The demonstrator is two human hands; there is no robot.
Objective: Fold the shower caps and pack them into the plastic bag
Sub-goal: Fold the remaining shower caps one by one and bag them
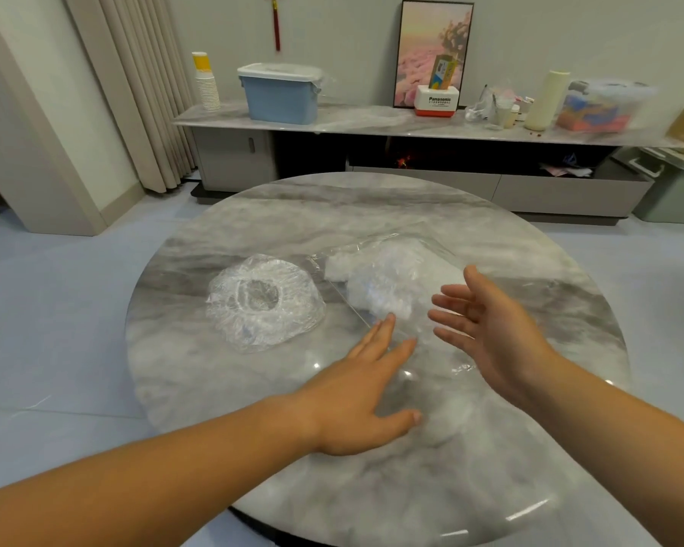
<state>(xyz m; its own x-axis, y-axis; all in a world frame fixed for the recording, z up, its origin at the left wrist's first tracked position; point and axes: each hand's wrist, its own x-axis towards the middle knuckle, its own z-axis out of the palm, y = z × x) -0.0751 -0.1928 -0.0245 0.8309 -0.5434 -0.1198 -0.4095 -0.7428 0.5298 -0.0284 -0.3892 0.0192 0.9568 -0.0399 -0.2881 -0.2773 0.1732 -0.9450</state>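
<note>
A clear shower cap lies unfolded, opening up, left of centre on the round marble table. To its right lies a clear plastic bag with folded white caps inside it. My left hand is flat with straight fingers, its fingertips at the bag's near edge. My right hand hovers to the right of the bag, palm turned left, fingers spread and holding nothing.
Behind the table runs a long low cabinet carrying a blue lidded bin, stacked paper cups, a Panasonic box and assorted clutter. Curtains hang at the left.
</note>
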